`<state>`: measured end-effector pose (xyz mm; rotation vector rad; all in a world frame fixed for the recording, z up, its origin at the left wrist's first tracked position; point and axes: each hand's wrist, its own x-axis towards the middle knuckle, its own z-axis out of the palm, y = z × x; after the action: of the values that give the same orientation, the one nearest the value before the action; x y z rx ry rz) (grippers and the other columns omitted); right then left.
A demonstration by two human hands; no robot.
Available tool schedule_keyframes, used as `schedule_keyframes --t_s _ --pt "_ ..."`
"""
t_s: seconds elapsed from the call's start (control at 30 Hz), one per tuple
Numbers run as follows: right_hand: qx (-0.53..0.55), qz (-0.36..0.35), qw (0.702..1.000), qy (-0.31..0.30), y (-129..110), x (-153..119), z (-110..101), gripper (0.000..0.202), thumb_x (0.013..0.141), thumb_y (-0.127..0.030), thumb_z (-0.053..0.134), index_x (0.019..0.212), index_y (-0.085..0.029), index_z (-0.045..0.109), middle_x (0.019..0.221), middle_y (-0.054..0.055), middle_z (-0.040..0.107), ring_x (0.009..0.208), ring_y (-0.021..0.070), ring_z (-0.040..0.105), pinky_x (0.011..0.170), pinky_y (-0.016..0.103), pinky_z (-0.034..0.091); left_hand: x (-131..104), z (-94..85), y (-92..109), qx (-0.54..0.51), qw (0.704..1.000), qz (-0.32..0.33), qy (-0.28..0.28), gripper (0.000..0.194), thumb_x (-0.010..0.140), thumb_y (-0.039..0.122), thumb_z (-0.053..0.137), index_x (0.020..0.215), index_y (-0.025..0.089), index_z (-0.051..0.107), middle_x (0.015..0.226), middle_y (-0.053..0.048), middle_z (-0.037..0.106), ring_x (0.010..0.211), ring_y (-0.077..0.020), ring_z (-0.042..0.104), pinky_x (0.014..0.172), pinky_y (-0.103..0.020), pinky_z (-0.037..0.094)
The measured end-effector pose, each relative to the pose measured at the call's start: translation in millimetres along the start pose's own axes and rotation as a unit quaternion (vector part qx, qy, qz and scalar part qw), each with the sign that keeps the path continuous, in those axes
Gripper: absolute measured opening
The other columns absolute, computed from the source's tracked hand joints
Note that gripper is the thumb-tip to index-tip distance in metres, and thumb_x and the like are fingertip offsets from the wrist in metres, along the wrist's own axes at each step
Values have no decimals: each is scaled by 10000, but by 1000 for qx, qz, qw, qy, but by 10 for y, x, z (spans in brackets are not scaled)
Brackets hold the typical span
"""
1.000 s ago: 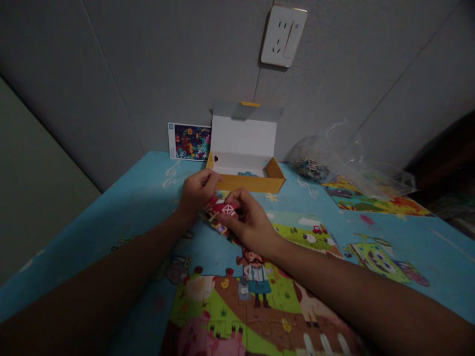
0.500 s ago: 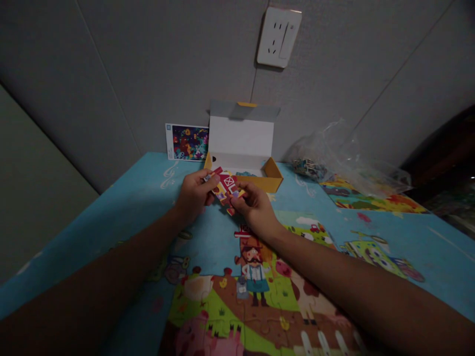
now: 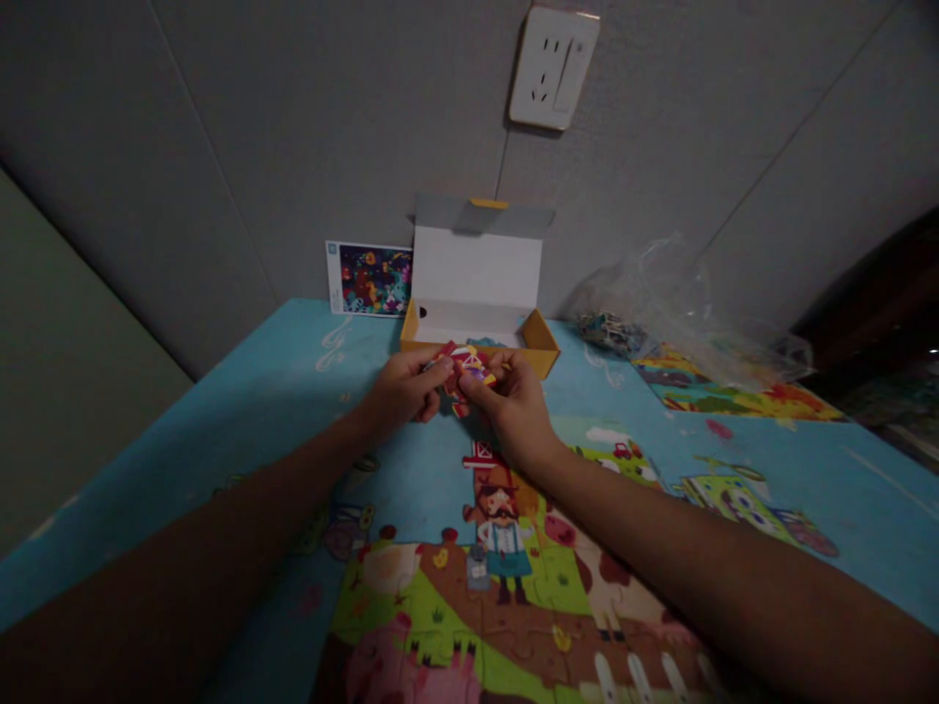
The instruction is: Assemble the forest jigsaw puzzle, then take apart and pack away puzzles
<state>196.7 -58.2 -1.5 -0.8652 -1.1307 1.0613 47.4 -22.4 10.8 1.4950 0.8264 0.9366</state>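
Pinching red jigsaw pieces [image 3: 469, 361] in left hand [image 3: 405, 387] and right hand [image 3: 519, 406]; honestly, one slack fingertip could drop some onto the farm puzzle [image 3: 524, 626].

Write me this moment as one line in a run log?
left hand: gripping jigsaw pieces | right hand: gripping jigsaw pieces | farm jigsaw: partly assembled, gap upper left | yellow box: open, beyond hands

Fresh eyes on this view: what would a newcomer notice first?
Probably the bright farm jigsaw, partly assembled on the blue table in the near middle. Toward its far side, the left hand and right hand hold colourful puzzle pieces. Behind those, an open yellow box stands before the grey wall, with a white outlet higher up.
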Motion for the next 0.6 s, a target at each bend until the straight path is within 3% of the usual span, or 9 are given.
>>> schedule_keyframes --t_s 0.13,0.27,0.33,0.4,0.47,0.53,0.6 --pt "-5 -18 999 27 -80 121 -60 416 682 -329 770 860 -237 405 592 -108 527 445 62 465 428 174 353 6 17 -13 17 1000 1 -12 340 861 506 532 838 167 550 557 47 508 310 -58 426 302 -177 247" --pt "-31 -16 992 119 -217 320 -182 326 729 -344 715 881 -212 459 607 -73 541 428 65 461 390 177 334 5 13 -8 21 1000 15 12 313 851 452 556 905 144 579 726 22 553 328 -35 441 298 -185 260" --pt "-34 11 991 132 -271 420 -246 315 729 -278 688 966 -192 498 714 -23 599 512 98 557 435 208 421 5 10 -8 29 999 20 16 299 856 432 548 889 136 583 716 26 543 326 -32 434 299 -186 262" --pt "-59 43 991 117 -325 499 -296 474 699 -187 674 1137 -184 494 937 52 640 662 143 645 545 272 518 6 8 -8 32 999 23 19 284 860 413 538 884 134 587 707 27 543 329 -33 437 302 -188 267" --pt "-160 47 982 89 -405 538 -320 618 687 -149 669 1271 -183 468 1144 124 602 770 182 666 652 346 551 8 7 0 27 999 22 26 269 855 394 538 873 131 589 691 29 542 327 -34 437 303 -190 268" --pt "-341 -2 939 44 -536 505 -308 578 713 -173 672 1272 -157 528 1213 165 572 817 212 653 732 404 538 10 4 16 19 999 22 43 251 844 376 543 850 128 588 669 34 538 323 -32 433 305 -191 265" --pt "-515 -71 853 -40 -715 365 -260 445 738 -231 695 1168 -139 626 1178 174 594 878 247 634 812 437 503 11 1 36 13 998 24 64 237 832 360 549 823 127 589 641 40 530 316 -30 426 302 -190 248"
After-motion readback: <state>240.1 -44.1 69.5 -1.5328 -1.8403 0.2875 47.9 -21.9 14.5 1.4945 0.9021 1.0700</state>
